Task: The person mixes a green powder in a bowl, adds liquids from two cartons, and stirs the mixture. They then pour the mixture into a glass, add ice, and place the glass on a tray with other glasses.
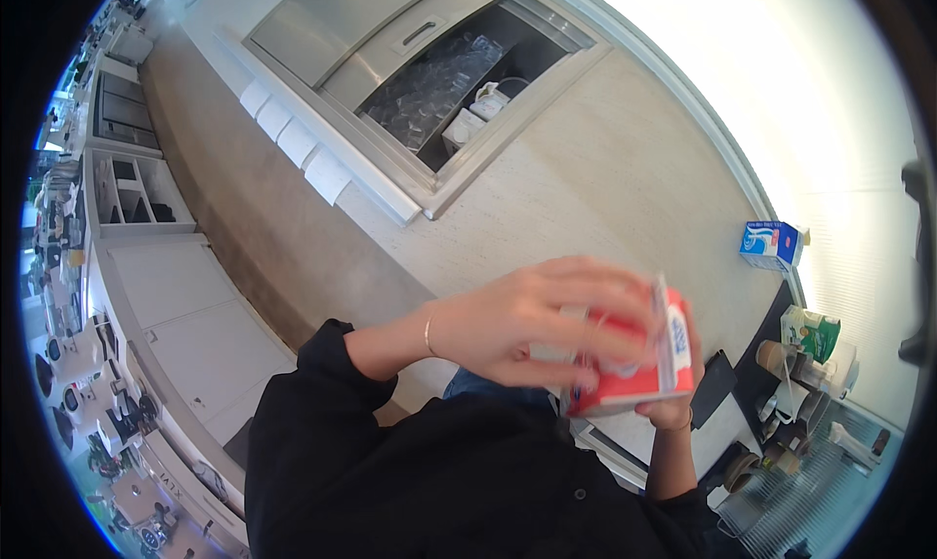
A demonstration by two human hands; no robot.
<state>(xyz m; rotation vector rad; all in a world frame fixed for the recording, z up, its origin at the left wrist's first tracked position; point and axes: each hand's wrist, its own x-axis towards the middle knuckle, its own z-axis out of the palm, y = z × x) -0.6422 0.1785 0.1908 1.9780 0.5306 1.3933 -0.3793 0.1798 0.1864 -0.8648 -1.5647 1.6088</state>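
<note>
A red and white drink carton (637,394) with a gabled top is held up, tilted, before my torso. My right hand (677,405) grips it from behind and below, partly hidden by the carton. Across its near face reaches my left hand (556,321), fingers bent and blurred by motion, with the thumb at the lower part of the carton. Whether these fingers grip the carton or only touch it is not clear. A round pale shape, possibly a cap, partly shows beneath them.
An open steel ice bin (439,83) holds ice and white cartons (463,129) beyond the counter (542,186). A blue carton (768,246) and a green and white carton (811,332) stand at the right, near containers and a ribbed drain surface (798,500). White cabinets (176,295) line the left.
</note>
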